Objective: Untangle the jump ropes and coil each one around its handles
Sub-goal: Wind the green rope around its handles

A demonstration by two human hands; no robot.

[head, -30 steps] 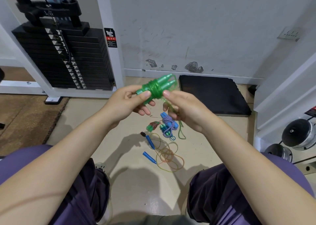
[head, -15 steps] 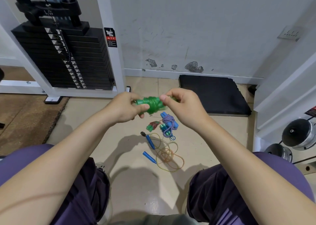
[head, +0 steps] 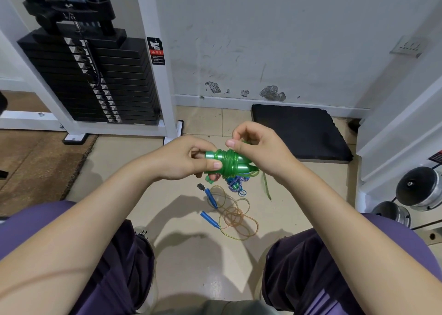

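My left hand (head: 184, 159) grips the two green handles (head: 216, 159) of a green jump rope, held side by side and wrapped with several turns of green cord (head: 229, 165). My right hand (head: 259, 150) is above the bundle's right end, fingers curled and pinching the cord; a loose green tail (head: 266, 186) hangs below it. On the floor lie a jump rope with blue handles (head: 210, 198) and loose orange-yellow cord (head: 235, 213), a coiled blue-and-white rope (head: 236, 185), and a small green-and-red bundle (head: 211, 179), partly hidden by my hands.
A black weight stack (head: 95, 80) in a white frame stands at the back left. A black mat (head: 299, 130) lies against the wall. Chrome dumbbells (head: 418, 190) sit at the right under a white frame. My knees in purple shorts flank the beige floor.
The green bundle was tilted up, then lowered and turned level. My right hand went round the bundle, laying cord on it, and the hanging tail is shorter.
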